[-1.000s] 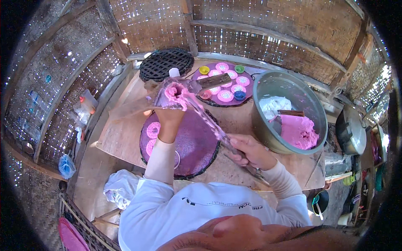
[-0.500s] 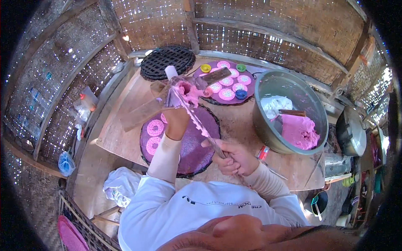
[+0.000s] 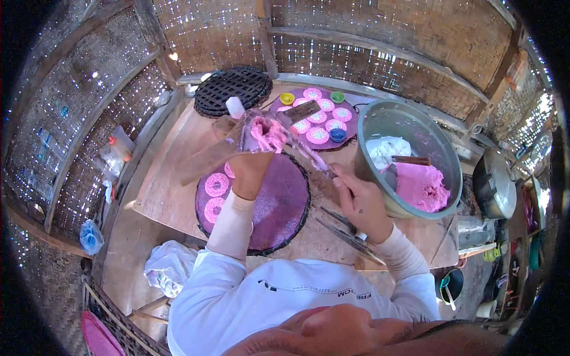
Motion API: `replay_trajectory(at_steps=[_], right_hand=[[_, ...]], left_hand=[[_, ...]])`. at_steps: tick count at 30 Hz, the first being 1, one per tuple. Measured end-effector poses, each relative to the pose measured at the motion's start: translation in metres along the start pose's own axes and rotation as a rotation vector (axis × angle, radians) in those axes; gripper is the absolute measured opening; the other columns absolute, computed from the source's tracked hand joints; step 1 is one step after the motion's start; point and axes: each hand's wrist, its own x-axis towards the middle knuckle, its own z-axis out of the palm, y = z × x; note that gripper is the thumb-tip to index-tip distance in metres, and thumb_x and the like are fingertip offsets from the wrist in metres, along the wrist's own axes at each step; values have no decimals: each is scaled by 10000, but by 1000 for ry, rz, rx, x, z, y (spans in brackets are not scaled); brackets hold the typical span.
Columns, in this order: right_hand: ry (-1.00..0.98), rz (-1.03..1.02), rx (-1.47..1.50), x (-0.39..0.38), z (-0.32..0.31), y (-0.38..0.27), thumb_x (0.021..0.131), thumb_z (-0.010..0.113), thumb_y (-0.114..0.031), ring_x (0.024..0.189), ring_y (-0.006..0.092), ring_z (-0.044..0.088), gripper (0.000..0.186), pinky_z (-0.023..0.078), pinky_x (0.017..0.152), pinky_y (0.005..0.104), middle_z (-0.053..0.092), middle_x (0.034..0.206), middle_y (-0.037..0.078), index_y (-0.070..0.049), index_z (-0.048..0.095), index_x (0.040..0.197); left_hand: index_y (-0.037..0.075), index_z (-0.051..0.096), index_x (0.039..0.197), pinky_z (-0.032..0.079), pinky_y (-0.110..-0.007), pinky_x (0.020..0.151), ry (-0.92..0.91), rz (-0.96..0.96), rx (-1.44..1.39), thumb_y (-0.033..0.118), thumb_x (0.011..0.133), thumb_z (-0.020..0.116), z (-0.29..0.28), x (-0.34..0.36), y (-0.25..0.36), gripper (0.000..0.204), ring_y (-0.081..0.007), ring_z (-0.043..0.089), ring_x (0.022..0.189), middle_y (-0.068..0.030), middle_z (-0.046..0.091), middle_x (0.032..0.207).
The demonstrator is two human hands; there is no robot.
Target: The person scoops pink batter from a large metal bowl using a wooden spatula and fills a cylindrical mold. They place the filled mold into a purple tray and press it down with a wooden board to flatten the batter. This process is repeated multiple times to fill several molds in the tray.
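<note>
My left hand holds up a wooden press with crossing bars; most of its fingers are hidden behind it. Pink dough fills the press's opening and bulges over the rim. In my right hand is a long, thin blade-like stick, blurred by motion, its far end smeared with dough and touching or close to the opening. Under my left forearm lies a round purple mat, with pink lacy dough rings on its left side.
At the back, another round purple mat carries several pink rings and small coloured cups. A black woven rack stands beside it. On the right, a large grey-green basin holds pink dough, a white mass and a brown stick. A lidded pot stands farther right.
My right hand has moved up and to the right, its fingers looser on the stick. The stick's dough-coated end has shifted up to the press's opening. My left hand stays nearly in place.
</note>
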Motion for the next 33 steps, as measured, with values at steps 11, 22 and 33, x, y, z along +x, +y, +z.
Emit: replay_trajectory(at_steps=[11, 22, 33], right_hand=[[-144, 345, 265, 2, -4, 0, 897, 494, -130, 751, 139, 631, 276, 485, 681, 286, 630, 907, 201, 5, 557, 1130], [-278, 226, 249, -9, -34, 4, 899, 492, -173, 619, 114, 544, 291, 438, 582, 266, 596, 760, 145, -27, 558, 1141], [-308, -236, -876, 14, -55, -42, 782, 535, -148, 481, 236, 558, 328, 419, 397, 353, 489, 560, 81, -136, 577, 1106]], left_hand=[[45, 502, 1033, 378, -344, 877, -1, -68, 119, 260, 882, 481, 3, -19, -32, 264, -216, 509, 942, -66, 551, 968], [87, 407, 874, 456, -374, 634, 2, -143, -153, 177, 792, 644, 7, -4, 6, 267, -217, 545, 702, -73, 493, 803], [78, 560, 905, 439, -416, 621, -556, 350, 490, 158, 641, 709, 20, 10, 41, 313, -331, 551, 742, -139, 509, 841]])
